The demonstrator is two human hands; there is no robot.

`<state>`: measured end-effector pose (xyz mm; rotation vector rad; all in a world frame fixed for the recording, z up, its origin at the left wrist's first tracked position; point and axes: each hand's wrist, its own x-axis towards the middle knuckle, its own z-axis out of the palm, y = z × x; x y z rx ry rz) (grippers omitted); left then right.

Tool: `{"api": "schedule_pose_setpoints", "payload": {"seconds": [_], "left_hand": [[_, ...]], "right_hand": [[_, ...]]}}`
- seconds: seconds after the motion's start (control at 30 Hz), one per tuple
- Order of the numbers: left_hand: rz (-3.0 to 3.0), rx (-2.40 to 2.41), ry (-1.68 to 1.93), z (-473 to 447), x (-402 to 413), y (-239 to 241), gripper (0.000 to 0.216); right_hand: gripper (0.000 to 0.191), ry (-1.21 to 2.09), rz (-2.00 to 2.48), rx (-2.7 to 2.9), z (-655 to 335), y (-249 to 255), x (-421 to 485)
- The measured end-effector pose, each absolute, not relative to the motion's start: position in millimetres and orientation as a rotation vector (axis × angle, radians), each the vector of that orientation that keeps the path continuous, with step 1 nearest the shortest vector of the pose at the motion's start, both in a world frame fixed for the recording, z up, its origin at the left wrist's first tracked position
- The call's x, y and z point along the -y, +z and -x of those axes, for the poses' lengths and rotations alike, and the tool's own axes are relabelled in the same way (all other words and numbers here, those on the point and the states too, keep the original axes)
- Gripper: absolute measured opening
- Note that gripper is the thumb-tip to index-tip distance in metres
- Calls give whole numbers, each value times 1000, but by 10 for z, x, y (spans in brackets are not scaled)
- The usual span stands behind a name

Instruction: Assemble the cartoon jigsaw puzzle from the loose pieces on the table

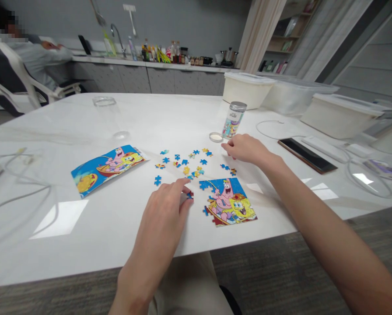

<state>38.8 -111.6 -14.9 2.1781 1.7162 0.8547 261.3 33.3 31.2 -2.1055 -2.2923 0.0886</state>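
I am pinching a blue piece with my left hand at nine o'clock of the half-built puzzle; my right hand, loosely curled and empty, is touching the table beyond the loose pieces; fitting it needs careful turning

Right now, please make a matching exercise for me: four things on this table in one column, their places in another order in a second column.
1. reference picture
2. phone
3. partly built puzzle
4. round lid

A. beside the puzzle tube
B. far right, dark screen up
C. left of the loose pieces
D. near table edge, between the two hands

Pairs: 1-C, 2-B, 3-D, 4-A
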Motion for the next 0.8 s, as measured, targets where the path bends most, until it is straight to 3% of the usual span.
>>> {"api": "schedule_pose_setpoints", "payload": {"seconds": [0.27, 0.8], "left_hand": [[-1945, -1477, 832, -385, 1072, -63, 30], [-1754, -1332, 1009, -503, 1344, -74, 17]], "right_hand": [[40, 72, 2103, 2318, -2609, 310, -330], [35, 142, 2096, 2311, -2591, 336, -303]]}}
